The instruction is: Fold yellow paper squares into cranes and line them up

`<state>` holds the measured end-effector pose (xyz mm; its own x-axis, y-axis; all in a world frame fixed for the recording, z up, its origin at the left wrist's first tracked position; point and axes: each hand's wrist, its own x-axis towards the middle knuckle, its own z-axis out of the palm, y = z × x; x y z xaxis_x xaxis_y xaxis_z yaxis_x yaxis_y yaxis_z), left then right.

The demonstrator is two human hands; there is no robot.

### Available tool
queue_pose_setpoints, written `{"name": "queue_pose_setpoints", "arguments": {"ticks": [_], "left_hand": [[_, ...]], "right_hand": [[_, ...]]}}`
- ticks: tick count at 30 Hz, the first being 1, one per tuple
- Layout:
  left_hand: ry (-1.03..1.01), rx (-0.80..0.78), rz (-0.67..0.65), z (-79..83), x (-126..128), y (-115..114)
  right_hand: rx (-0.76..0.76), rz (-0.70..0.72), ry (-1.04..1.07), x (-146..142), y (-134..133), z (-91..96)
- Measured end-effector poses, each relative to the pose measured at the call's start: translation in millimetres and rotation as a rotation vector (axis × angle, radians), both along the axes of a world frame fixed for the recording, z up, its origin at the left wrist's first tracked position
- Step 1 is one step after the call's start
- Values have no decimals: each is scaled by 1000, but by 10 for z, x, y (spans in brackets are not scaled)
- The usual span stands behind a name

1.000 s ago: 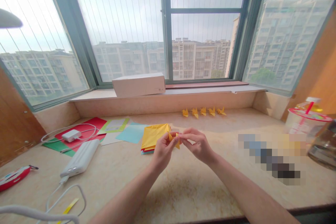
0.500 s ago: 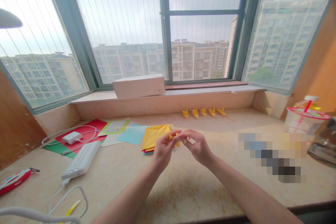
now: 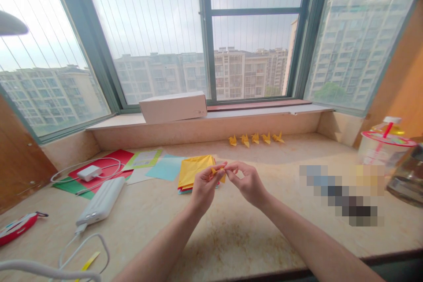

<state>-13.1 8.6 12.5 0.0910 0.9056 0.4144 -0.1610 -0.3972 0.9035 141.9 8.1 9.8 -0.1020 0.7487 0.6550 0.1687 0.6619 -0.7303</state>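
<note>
Between the fingertips of both hands is a small yellow origami crane (image 3: pixel 222 178), partly hidden by the fingers. My left hand (image 3: pixel 205 185) pinches its left side, thumb against forefinger. From the right, my right hand (image 3: pixel 245 181) pinches the paper with thumb and forefinger, and the two hands' tips touch or nearly touch. Just behind my left hand lies a stack of yellow folded paper (image 3: pixel 195 171), with red and blue sheets under it. Farther back, several finished yellow paper cranes (image 3: pixel 255 138) stand in a row by the low wall.
At the left lie coloured paper sheets (image 3: pixel 167 167), a white charger (image 3: pixel 89 173), a power bank (image 3: pixel 101 200) with cables, and a red-and-white object (image 3: pixel 16 229). A white box (image 3: pixel 173 108) rests on the sill. On the right stand a lidded cup with a straw (image 3: pixel 380 150) and a glass container (image 3: pixel 408 180).
Both hands keep their pinch on the crane, with only slight finger movement at the right. The whole view has shifted a little.
</note>
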Motion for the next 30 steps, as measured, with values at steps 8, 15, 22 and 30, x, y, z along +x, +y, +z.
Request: {"name": "queue_pose_setpoints", "arguments": {"ticks": [8, 15, 22, 30], "left_hand": [[-30, -44, 22, -29, -20, 26], [190, 175, 118, -76, -75, 36], [459, 570, 127, -25, -169, 17], [474, 467, 122, -57, -146, 9]], "right_hand": [[-229, 112, 317, -78, 2, 16], [-369, 227, 295, -5, -2, 122], [-552, 442, 358, 107, 9, 156], [-480, 389, 345, 119, 23, 170]]}}
